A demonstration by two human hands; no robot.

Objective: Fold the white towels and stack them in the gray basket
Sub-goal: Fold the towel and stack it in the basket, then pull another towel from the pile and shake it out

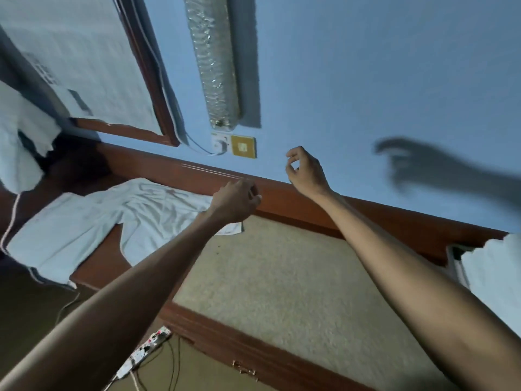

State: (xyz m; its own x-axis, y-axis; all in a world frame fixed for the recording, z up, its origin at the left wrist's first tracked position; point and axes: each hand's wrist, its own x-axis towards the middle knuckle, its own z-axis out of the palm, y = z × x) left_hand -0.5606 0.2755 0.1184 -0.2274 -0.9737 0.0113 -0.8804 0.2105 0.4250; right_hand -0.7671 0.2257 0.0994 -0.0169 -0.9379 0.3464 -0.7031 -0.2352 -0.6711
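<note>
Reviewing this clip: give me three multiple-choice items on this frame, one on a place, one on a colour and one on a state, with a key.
1. Where does the spread white towel lie?
A. on the floor
B. on the left part of the table
C. draped over the right forearm

2. What colour is the wall behind the table?
A. blue
B. yellow
C. green

3. What is the right hand doing?
A. pressing flat on the table
B. gripping a towel
C. raised in the air, fingers curled, holding nothing

Key:
1 B: the towel lies rumpled across the table's left side.
2 A: the wall is plain blue above the wooden rim.
3 C: the hand hangs in front of the wall with nothing in it.
</note>
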